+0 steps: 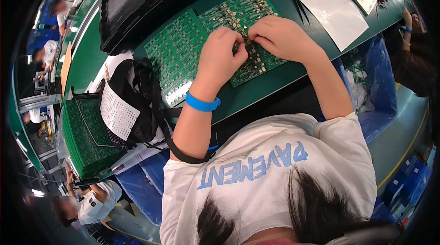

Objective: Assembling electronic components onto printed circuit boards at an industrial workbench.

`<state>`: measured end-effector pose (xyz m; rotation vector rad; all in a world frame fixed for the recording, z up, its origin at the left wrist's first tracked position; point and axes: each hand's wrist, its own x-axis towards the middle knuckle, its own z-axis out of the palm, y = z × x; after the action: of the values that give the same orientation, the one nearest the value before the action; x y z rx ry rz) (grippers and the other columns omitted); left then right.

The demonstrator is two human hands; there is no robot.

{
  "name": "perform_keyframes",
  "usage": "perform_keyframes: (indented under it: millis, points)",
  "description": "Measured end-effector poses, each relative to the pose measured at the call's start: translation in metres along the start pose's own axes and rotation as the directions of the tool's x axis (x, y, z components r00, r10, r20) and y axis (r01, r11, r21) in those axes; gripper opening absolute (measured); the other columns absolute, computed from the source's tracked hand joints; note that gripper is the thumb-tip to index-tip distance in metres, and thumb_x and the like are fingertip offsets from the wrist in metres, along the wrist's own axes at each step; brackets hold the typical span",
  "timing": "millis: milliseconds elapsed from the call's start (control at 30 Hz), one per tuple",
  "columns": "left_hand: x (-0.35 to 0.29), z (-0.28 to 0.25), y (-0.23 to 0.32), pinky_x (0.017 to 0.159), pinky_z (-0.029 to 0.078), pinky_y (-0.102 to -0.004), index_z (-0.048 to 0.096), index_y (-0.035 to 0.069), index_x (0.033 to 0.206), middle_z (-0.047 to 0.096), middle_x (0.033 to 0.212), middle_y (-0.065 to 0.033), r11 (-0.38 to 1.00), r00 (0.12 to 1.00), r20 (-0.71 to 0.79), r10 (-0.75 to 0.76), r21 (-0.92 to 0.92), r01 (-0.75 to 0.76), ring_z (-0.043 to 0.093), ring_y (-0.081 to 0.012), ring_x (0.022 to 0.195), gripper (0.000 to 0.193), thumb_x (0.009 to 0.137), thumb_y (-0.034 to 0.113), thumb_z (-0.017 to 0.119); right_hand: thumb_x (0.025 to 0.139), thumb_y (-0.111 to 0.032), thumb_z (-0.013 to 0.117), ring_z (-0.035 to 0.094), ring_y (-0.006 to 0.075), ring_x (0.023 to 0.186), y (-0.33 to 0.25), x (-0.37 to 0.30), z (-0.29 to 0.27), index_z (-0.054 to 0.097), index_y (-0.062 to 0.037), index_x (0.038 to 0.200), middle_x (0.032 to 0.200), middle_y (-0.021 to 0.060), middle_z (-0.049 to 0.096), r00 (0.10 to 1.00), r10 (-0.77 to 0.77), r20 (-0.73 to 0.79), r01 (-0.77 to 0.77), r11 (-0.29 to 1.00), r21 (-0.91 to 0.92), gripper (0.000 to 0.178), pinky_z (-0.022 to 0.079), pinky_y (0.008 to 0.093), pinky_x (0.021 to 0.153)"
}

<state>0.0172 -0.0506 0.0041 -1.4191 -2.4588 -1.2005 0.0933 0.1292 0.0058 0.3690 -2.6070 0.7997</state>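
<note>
Both my hands are over a green circuit board panel (220, 13) fitted with rows of small metallic parts, lying on a green table. My left hand (220, 59), a blue band round its wrist, has its fingers curled in, thumb near the fingertips. Facing it, my right hand (284, 38) is pinched, fingertips low over the middle of the panel. Anything between the fingers of either hand is too small or hidden to make out. A second green circuit board panel (176, 45) lies against the first on its left.
A black tray (137, 4) stands behind the panels. Black tweezers (298, 2) and a white sheet (330, 8) lie at right. On the left are a black bag (142, 89) and a stack of green boards (87, 130). Other people sit far left; another person's arm (407, 29) shows far right.
</note>
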Motion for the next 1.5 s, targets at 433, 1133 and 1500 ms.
perform_keyframes:
  millis: [433,1133,1500]
  points:
    - [-0.003,-0.001,0.001,0.063,0.046,-0.0377,0.065,0.005,0.073,0.057,0.078,-0.0080,0.984,0.988,0.065,0.140,0.105,-0.146,0.057,-0.0274,0.075,0.011,0.064,0.009,0.070,0.070,-0.009,0.069,0.058,0.0241,0.085,0.001,-0.002,-0.001,0.062,-0.0087,0.081,0.087,0.0036,0.060,0.978,-0.187,0.090,0.187,0.982,0.013,0.014,0.047,0.0353,0.074]
    - [-0.003,0.008,0.002,0.062,0.047,-0.0374,0.064,0.004,0.074,0.058,0.075,-0.0079,0.974,0.979,0.067,0.194,0.107,-0.200,0.056,-0.0273,0.071,0.012,0.062,0.003,0.067,0.070,0.004,0.058,0.056,0.0272,0.085,-0.003,-0.015,0.005,0.056,-0.0037,0.083,0.091,0.0075,0.057,0.999,-0.043,-0.033,0.046,0.994,0.095,0.015,0.046,0.0372,0.074]
    - [-0.004,0.007,-0.001,0.062,0.048,-0.0354,0.064,0.004,0.075,0.059,0.077,-0.0090,0.992,0.993,0.002,0.119,0.050,-0.119,0.058,-0.0269,0.070,0.010,0.066,0.002,0.066,0.068,-0.003,0.068,0.056,0.0254,0.086,-0.001,-0.017,0.004,0.060,-0.0044,0.077,0.087,0.0061,0.057,0.999,-0.042,0.000,0.041,0.988,0.148,0.012,0.046,0.0347,0.077]
